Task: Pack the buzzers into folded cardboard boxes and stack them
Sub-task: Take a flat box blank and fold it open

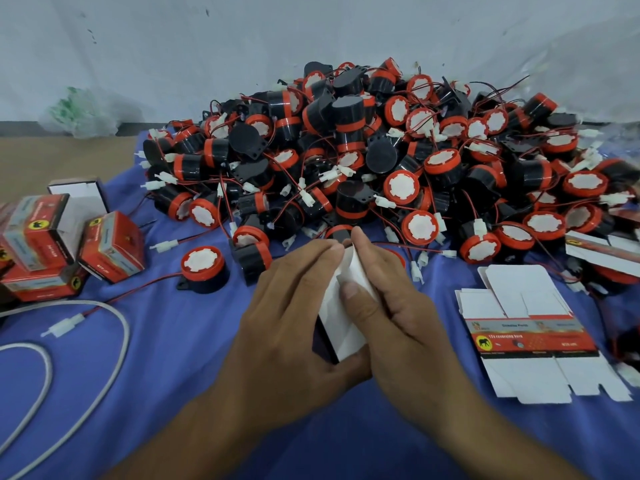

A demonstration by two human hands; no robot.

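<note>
2 hands work: left hand [294, 306] and right hand [394, 306] both pinch the half-folded box [346, 329] at 6 o'clock of the buzzers [381, 161]; thin card, likely light and crushable, so grip its folded edges

Box [341, 327] mostly covered — flat carton [530, 341] print unreadable.

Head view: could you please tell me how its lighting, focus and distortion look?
Head view: soft, even light, no glare; faint shadow under the left hand and right hand; wide-angle bending stretches the edges; the buzzer pile smears at far right; the box they grip is fairly sharp.
</note>
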